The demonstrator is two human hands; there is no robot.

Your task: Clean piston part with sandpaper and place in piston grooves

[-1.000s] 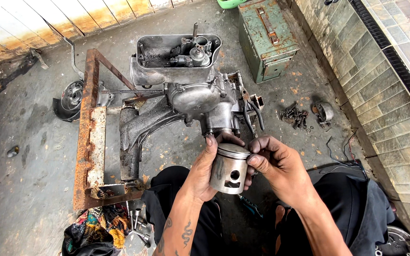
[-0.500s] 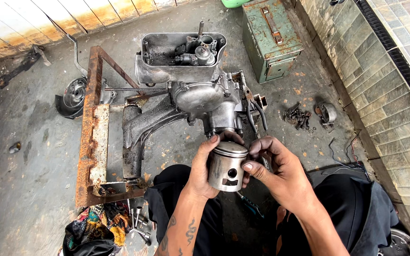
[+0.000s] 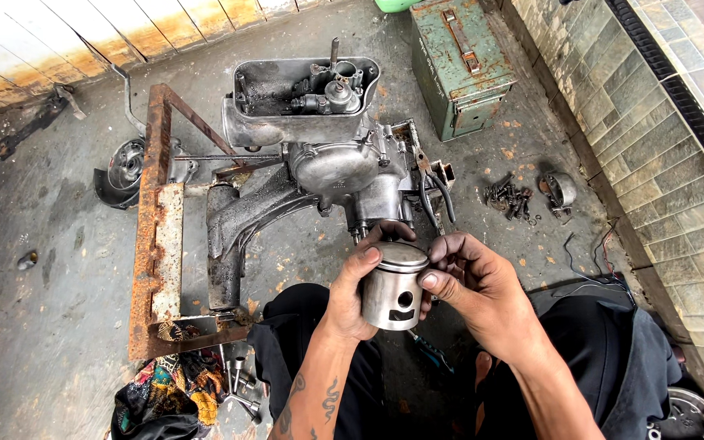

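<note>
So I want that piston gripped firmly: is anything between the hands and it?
Nothing visible: the left hand wraps the piston on one side and the right hand touches its other side, bare fingers directly on metal.

Soft even daylight, faint shadows, sharp focus throughout, mild wide-angle bending at the edges, no glare

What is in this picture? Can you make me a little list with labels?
place: grey concrete floor beside a tiled wall
left hand: grips the side of a metal piston
right hand: pinches the piston's top edge
piston: shiny, upright, with a round hole in its side
ahead: dirty engine on a rusty frame
far right: green metal box, pile of bolts
near left: colourful rag, sockets
</note>
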